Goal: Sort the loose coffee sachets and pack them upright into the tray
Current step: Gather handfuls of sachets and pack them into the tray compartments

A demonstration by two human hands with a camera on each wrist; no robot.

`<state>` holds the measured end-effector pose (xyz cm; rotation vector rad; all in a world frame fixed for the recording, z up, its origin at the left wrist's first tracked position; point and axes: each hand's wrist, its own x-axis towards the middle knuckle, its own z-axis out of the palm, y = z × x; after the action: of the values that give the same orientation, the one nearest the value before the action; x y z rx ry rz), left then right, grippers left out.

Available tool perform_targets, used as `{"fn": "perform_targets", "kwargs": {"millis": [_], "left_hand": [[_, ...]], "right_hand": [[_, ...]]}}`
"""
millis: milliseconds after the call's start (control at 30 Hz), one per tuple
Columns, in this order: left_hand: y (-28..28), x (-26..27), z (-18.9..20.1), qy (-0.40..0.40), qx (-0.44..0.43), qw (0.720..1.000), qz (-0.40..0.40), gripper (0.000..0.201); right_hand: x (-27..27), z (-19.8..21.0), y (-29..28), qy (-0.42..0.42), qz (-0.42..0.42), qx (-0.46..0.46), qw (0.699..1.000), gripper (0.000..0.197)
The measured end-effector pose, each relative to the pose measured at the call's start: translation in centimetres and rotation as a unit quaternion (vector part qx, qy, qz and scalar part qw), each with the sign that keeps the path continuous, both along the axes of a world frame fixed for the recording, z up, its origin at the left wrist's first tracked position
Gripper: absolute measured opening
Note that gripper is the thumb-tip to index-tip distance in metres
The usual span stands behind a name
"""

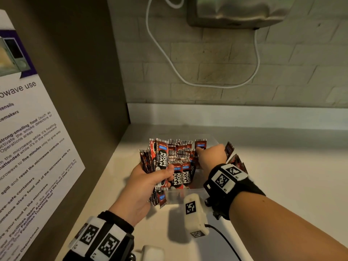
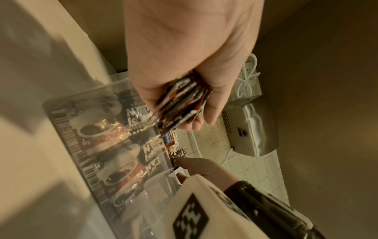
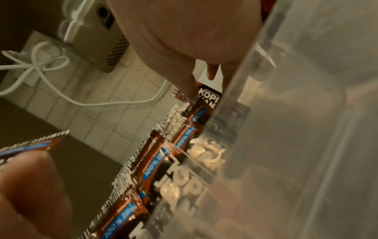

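Note:
A clear plastic tray (image 1: 195,192) stands on the pale counter, with several red-and-black coffee sachets (image 1: 180,153) upright inside it (image 3: 161,161). My left hand (image 1: 148,181) grips a fanned bundle of sachets (image 1: 160,162) just left of the tray; the left wrist view shows their edges in the palm (image 2: 180,103). My right hand (image 1: 211,157) reaches over the tray's far right corner. Its fingertips (image 3: 189,87) pinch one upright sachet (image 1: 200,145) that stands above the others. More loose sachets (image 1: 236,162) lie to the right, partly hidden behind the right wrist.
A printed microwave notice (image 1: 28,138) covers the cabinet side on the left. A white cable (image 1: 169,61) loops down the brick wall from a metal appliance (image 1: 235,14). A white tagged box with a black lead (image 1: 194,211) hangs in front of the tray. Bare counter (image 1: 291,176) lies to the right.

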<state>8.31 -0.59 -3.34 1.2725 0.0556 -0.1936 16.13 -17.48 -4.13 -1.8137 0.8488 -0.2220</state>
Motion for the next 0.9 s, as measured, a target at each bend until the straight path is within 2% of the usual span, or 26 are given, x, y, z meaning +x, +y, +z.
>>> {"fn": "perform_targets", "kwargs": {"millis": [133, 267, 367, 467, 567, 667, 733, 800, 900], "left_hand": [[0.1, -0.1, 0.1, 0.000, 0.001, 1.000, -0.006, 0.036], [0.2, 0.0, 0.1, 0.005, 0.011, 1.000, -0.013, 0.022], [0.3, 0.2, 0.2, 0.017, 0.007, 1.000, -0.011, 0.019], [0.2, 0.2, 0.5, 0.033, -0.012, 0.999, -0.008, 0.014], [-0.1, 0.3, 0.9, 0.038, -0.013, 0.999, -0.014, 0.018], [-0.6, 0.2, 1.3, 0.037, -0.014, 0.999, -0.034, 0.033], [-1.1, 0.2, 1.6, 0.031, -0.012, 0.999, -0.042, 0.035], [-1.5, 0.2, 2.0, 0.026, -0.013, 0.998, -0.054, 0.034], [-2.0, 0.3, 2.3, 0.016, -0.008, 0.997, -0.076, 0.035]], "right_hand": [[-0.1, 0.2, -0.3, -0.007, -0.002, -0.010, 1.000, 0.057], [-0.7, 0.4, -0.2, -0.031, 0.003, -0.004, 0.999, 0.055], [-1.3, 0.6, -0.1, -0.061, 0.002, -0.007, 0.998, 0.053], [-1.6, 1.0, -0.1, -0.113, -0.005, -0.002, 0.994, 0.042], [-2.2, 3.2, -0.3, -0.165, 0.016, -0.020, 0.986, 0.030], [-3.4, 6.8, -0.5, -0.177, 0.093, -0.076, 0.977, 0.027], [-4.4, 9.1, -0.5, -0.163, 0.195, -0.085, 0.963, 0.027], [-5.0, 10.7, -0.3, -0.101, 0.317, -0.068, 0.940, 0.027], [-5.2, 11.9, -0.4, -0.040, 0.412, -0.064, 0.908, 0.004]]}}
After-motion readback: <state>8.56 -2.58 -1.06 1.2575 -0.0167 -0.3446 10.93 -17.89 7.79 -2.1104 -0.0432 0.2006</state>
